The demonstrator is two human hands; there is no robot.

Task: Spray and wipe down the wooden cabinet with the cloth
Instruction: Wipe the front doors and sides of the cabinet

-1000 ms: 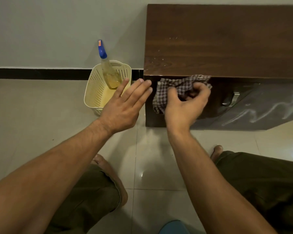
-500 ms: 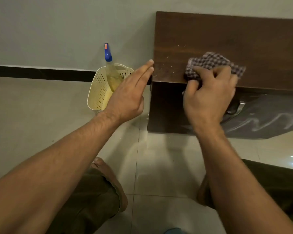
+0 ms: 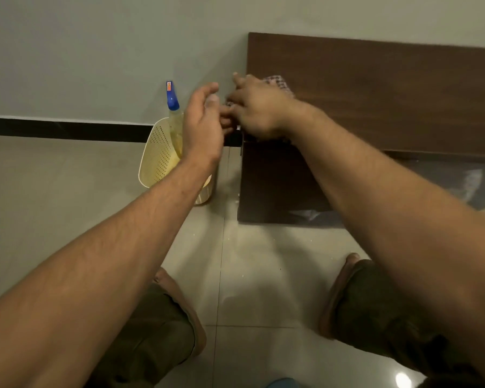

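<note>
The right hand (image 3: 259, 107) is pressing the checked cloth (image 3: 277, 81) against the left edge of the cabinet (image 3: 375, 88) top. Its fingers are curling round the bunched fabric, though blur is hiding the exact grip. The left hand (image 3: 202, 127) is hovering just beside that edge, loosely cupped and holding nothing. It looks like dust is being swept off the end, so I'd be keeping the cupped palm under the edge and pushing the cloth flat and steadily. The spray bottle (image 3: 172, 99) is standing in the basket (image 3: 156, 161) on the floor.

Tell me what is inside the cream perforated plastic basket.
A clear spray bottle with a blue nozzle stands in the basket. The left hand and forearm cover much of its inside.
</note>
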